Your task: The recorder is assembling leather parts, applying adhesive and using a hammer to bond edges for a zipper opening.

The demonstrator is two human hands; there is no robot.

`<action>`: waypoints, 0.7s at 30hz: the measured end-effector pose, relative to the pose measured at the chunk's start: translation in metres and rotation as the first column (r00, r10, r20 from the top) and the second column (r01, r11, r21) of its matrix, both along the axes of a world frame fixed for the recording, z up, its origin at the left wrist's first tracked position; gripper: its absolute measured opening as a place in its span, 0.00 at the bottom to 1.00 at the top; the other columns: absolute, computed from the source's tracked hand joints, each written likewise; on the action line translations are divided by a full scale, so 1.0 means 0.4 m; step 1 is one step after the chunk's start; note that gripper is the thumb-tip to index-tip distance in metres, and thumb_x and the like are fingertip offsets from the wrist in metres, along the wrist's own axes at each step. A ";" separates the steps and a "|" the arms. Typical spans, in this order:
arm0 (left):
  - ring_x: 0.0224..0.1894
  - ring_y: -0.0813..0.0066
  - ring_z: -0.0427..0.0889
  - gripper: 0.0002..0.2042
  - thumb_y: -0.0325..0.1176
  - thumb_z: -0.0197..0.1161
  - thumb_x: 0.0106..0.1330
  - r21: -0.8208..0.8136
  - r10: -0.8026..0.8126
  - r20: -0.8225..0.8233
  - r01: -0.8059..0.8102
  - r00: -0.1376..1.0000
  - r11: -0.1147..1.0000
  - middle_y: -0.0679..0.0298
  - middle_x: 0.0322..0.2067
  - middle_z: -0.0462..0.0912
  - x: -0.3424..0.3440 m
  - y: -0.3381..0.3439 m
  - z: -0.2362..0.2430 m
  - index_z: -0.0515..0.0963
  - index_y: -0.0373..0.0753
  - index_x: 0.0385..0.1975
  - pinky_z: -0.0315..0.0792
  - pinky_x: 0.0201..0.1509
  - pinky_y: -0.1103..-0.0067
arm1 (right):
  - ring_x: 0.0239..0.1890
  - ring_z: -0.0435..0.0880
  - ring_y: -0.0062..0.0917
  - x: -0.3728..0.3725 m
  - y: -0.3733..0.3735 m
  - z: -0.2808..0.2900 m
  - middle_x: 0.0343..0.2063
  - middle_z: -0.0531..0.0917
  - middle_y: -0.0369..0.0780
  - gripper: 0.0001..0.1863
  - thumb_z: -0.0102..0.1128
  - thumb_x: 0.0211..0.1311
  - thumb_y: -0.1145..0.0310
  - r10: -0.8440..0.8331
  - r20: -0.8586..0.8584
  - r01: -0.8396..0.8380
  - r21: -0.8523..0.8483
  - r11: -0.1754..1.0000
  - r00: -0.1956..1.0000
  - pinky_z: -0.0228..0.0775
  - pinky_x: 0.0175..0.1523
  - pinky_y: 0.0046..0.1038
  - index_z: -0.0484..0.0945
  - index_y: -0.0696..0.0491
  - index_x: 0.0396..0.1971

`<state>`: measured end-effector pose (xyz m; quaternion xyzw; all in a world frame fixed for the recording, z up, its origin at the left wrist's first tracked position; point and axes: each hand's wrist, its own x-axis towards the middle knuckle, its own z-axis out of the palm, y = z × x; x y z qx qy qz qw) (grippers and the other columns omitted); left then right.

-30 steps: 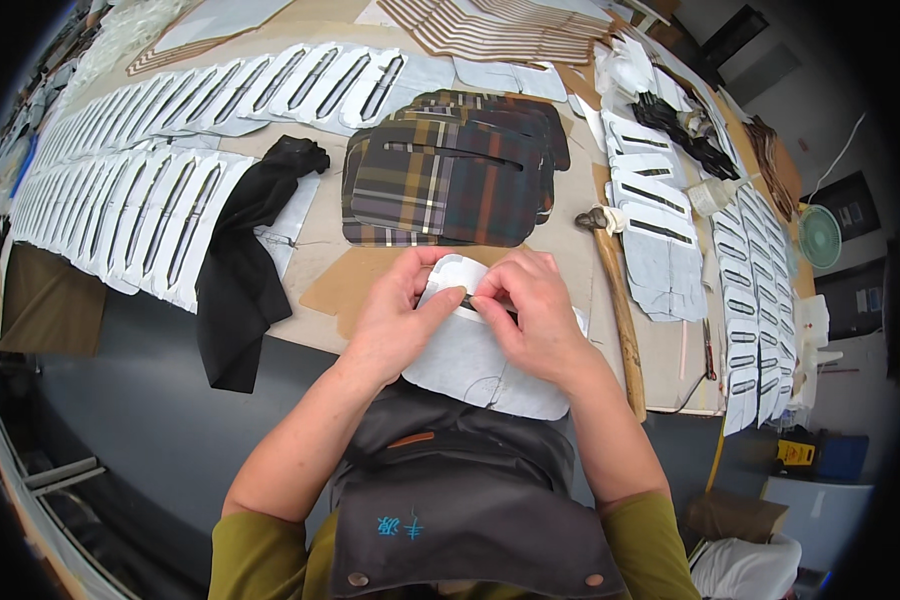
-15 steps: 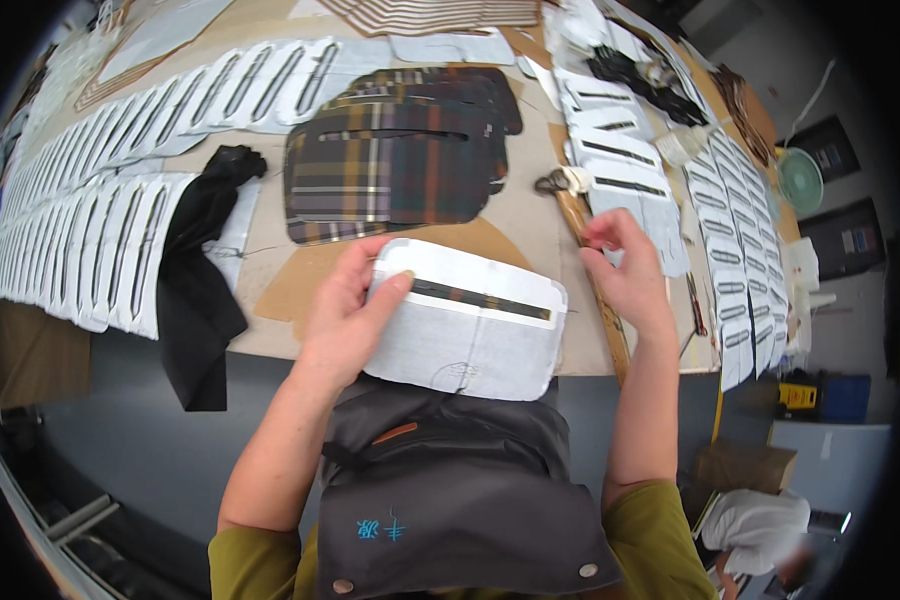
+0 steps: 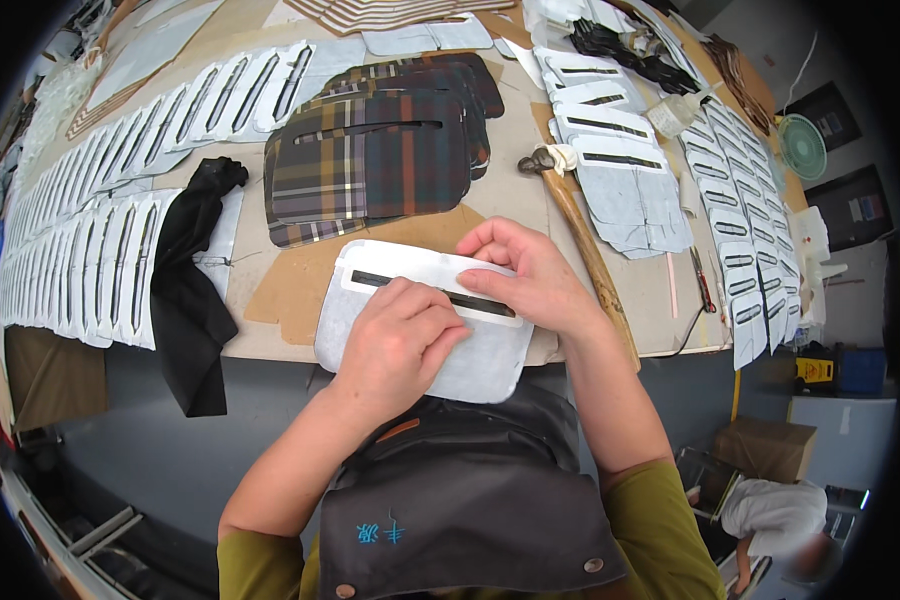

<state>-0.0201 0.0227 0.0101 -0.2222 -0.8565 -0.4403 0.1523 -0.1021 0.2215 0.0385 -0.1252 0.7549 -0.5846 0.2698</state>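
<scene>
At the far left of the frame, slotted panels lie overlapped in two long rows, pale with dark slits, running from mid-left to the upper left. Below them, at lower left, a brown box shows past the edge of the table. A black cloth lies across the right end of the lower row and hangs over that edge. Left of centre, tan paper shows under the plaid pieces, which are stacked in the upper middle, the top one slit. At the centre, just above the dark apron, is the white panel, tilted, with a long dark strip in a white-bordered opening. The left hand is over its middle, fingers curled and narrowly closed toward the thumb at the strip; I cannot tell whether they pinch anything. The right hand grips the panel's upper right edge, thumb on the face. Right of it a hammer lies slanting, its head up the frame, beside pale panels. Farther right come a bottle, a red-handled tool, slotted columns and a green fan; at lower right, another person in white bends over.
</scene>
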 end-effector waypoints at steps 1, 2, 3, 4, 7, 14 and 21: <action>0.41 0.57 0.79 0.06 0.24 0.73 0.55 -0.010 -0.033 0.040 0.033 0.999 0.999 0.62 0.35 0.81 -0.001 0.008 -0.009 0.81 0.36 0.30 0.74 0.46 0.68 | 0.33 0.81 0.11 -0.002 -0.001 -0.008 0.35 0.86 0.34 0.14 0.68 0.64 0.75 -0.002 0.001 0.002 0.001 1.000 1.000 0.73 0.40 0.17 0.77 0.57 0.47; 0.41 0.57 0.79 0.06 0.24 0.73 0.55 -0.009 -0.034 0.040 0.035 0.999 0.999 0.62 0.35 0.81 -0.001 0.003 -0.013 0.81 0.36 0.30 0.74 0.46 0.68 | 0.34 0.82 0.11 -0.004 -0.002 -0.019 0.35 0.86 0.34 0.13 0.68 0.65 0.75 -0.050 0.138 0.078 -0.208 0.975 0.989 0.74 0.41 0.16 0.77 0.56 0.47; 0.42 0.57 0.79 0.09 0.24 0.74 0.54 -0.029 -0.054 0.062 0.055 0.997 0.998 0.61 0.36 0.81 -0.002 -0.002 -0.018 0.83 0.37 0.33 0.74 0.47 0.68 | 0.34 0.82 0.12 -0.005 0.000 -0.025 0.35 0.87 0.35 0.13 0.67 0.66 0.75 -0.069 0.280 0.180 -0.391 0.902 0.958 0.75 0.41 0.16 0.77 0.56 0.47; 0.43 0.57 0.79 0.12 0.23 0.75 0.53 -0.048 -0.071 0.084 0.076 0.994 0.996 0.61 0.37 0.82 -0.004 -0.003 -0.018 0.84 0.38 0.37 0.74 0.48 0.67 | 0.34 0.82 0.12 -0.006 0.002 -0.024 0.35 0.87 0.35 0.13 0.67 0.66 0.75 -0.073 0.281 0.183 -0.387 0.904 0.957 0.75 0.41 0.16 0.77 0.56 0.47; 0.49 0.56 0.77 0.15 0.29 0.75 0.56 -0.081 0.008 0.024 -0.006 1.000 0.997 0.58 0.42 0.81 -0.009 0.011 0.012 0.83 0.39 0.44 0.71 0.54 0.65 | 0.37 0.84 0.13 -0.006 0.000 -0.023 0.37 0.87 0.36 0.13 0.67 0.67 0.74 -0.040 0.239 0.122 -0.339 0.933 0.970 0.77 0.43 0.17 0.77 0.56 0.48; 0.48 0.55 0.77 0.15 0.37 0.72 0.60 -0.062 -0.067 0.110 0.074 0.992 0.995 0.59 0.39 0.80 -0.019 0.034 0.008 0.83 0.40 0.45 0.67 0.54 0.64 | 0.39 0.84 0.13 -0.006 -0.020 -0.030 0.38 0.86 0.36 0.12 0.66 0.68 0.74 -0.090 0.060 0.100 -0.189 0.977 0.994 0.76 0.44 0.17 0.77 0.57 0.49; 0.39 0.67 0.76 0.09 0.29 0.75 0.52 -0.153 -0.028 -0.084 0.015 0.996 0.988 0.70 0.28 0.77 -0.020 0.044 -0.001 0.86 0.45 0.33 0.64 0.50 0.68 | 0.32 0.80 0.14 -0.010 -0.026 -0.039 0.36 0.85 0.34 0.10 0.68 0.63 0.76 -0.034 -0.373 0.110 0.186 0.976 0.927 0.73 0.39 0.20 0.81 0.56 0.44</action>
